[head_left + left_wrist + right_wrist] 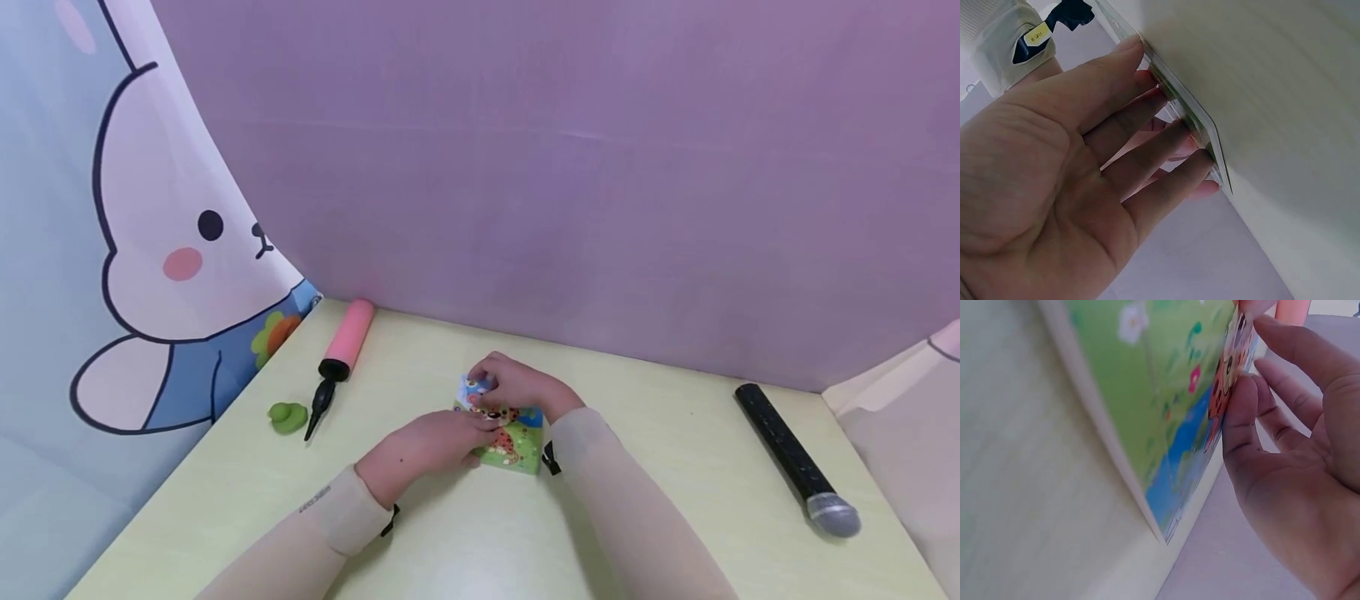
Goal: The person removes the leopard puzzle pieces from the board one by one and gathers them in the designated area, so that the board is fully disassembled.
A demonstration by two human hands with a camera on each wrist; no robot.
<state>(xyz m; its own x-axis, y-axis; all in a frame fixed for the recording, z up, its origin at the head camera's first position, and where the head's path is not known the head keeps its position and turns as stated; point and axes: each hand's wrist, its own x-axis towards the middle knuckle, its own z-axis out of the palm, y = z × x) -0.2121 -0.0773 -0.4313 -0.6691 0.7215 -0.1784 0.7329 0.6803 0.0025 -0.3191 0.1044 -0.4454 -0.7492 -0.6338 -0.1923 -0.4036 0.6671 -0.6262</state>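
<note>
A small square jigsaw puzzle [525, 454] lies flat on the table, printed with a spotted orange animal on green grass and blue. Fine seams cross its surface [1116, 381] in the right wrist view. My left hand [435, 446] comes from the near left, its extended fingers resting on the middle of the picture. In the left wrist view, the fingertips of that hand [1079, 156] press along the puzzle's face [1197, 115]. My right hand [521, 387] reaches over the far part, fingers lightly bent, fingertips touching the printed surface. Both hands cover part of the picture.
A pink hand pump [351, 337] with a black nozzle lies at the back left, beside a small green toy duck [288, 417]. To the right lies a black microphone [787, 454] with a silver head. A purple cloth [562, 183] hangs behind the table [660, 417].
</note>
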